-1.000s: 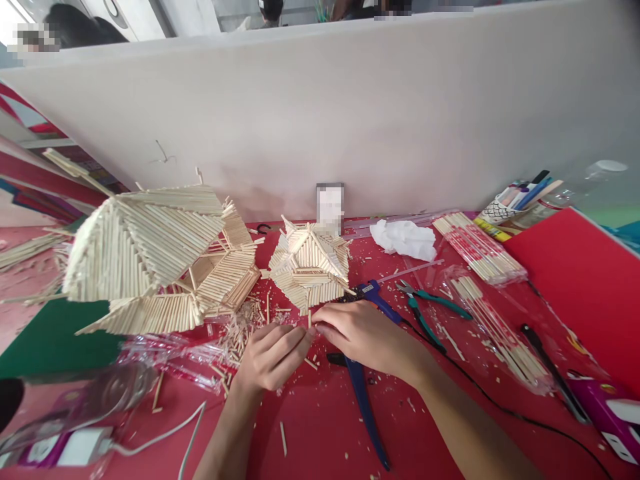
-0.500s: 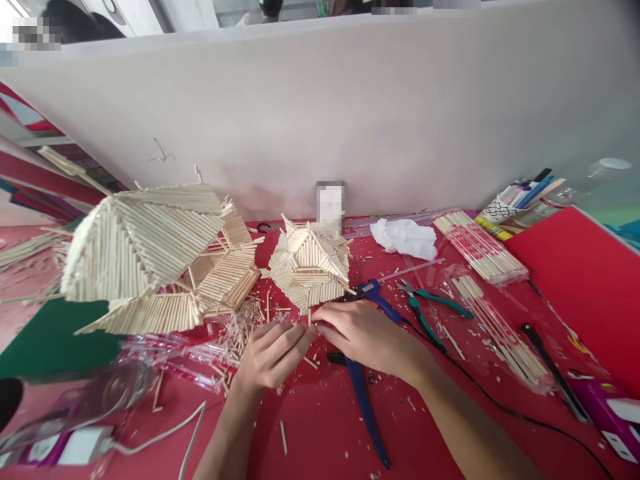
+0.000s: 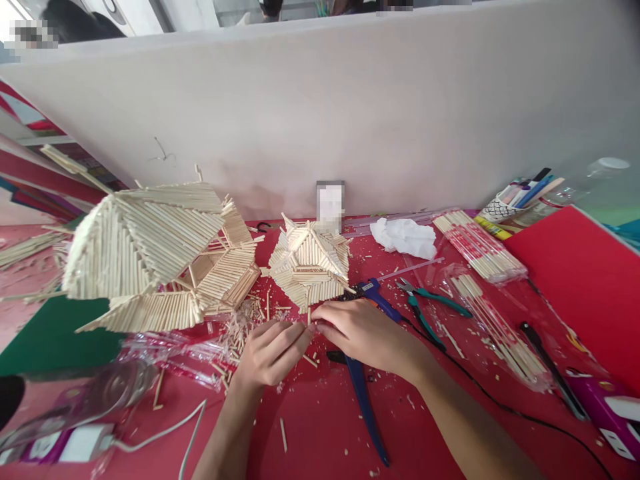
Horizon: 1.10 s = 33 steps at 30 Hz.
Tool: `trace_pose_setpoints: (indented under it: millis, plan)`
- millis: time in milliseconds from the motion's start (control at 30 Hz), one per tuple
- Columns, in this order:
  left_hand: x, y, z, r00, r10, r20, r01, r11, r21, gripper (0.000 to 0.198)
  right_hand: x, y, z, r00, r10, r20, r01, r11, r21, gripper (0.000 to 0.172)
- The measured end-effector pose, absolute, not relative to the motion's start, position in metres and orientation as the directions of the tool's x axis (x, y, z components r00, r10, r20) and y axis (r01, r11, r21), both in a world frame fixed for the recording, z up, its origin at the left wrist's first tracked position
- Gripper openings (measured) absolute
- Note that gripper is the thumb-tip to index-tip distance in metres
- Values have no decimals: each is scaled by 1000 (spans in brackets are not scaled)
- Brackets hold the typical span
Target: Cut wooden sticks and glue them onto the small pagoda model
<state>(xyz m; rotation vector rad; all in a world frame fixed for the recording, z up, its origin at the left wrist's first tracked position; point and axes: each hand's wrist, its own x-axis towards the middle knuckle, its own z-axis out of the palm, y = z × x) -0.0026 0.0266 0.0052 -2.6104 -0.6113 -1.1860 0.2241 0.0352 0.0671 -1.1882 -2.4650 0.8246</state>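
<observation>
My left hand (image 3: 277, 351) and my right hand (image 3: 363, 333) meet fingertip to fingertip over the red table. Both are closed in a pinch around the lower end of a short wooden stick (image 3: 309, 314), which stands nearly upright; the fingers partly cover it. Just beyond the fingertips sits a small pagoda-like stick model (image 3: 311, 257) with a tiered roof. I cannot tell whether the held stick touches its front edge. Blue-handled pliers (image 3: 367, 407) lie beneath my right wrist, and a blue glue gun (image 3: 383, 299) lies beyond that hand.
A larger stick model (image 3: 150, 243) stands at the left. Stick offcuts (image 3: 243, 330) litter the middle. On the right lie green-handled cutters (image 3: 425, 313), packs of chopsticks (image 3: 480, 247), crumpled tissue (image 3: 404, 238), and a red board (image 3: 583, 287). A black cord (image 3: 493, 388) crosses the right side.
Almost nothing differs. Both hands keep their pinch at the stick in the same place, and the view has shifted very slightly.
</observation>
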Motion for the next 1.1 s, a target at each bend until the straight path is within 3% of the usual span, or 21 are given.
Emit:
trace_pose_setpoints:
  millis: [433,767,933,1100]
  plan:
    - [-1,27,4,585,281,761,480,-876,-45,17,225,33,69,-624,781,9,616,498,-610,15]
    - [-5,24,-1,597,348,722,498,-867,6,23,228,33,73,-630,777,5,615,503,-607,17]
    - [-6,24,-5,579,334,744,499,-867,1,23,257,29,79,-629,743,-229,751,503,-428,26]
    - [-7,23,-8,578,356,734,526,-851,-1,23,286,31,74,-459,800,-386,886,381,-264,26]
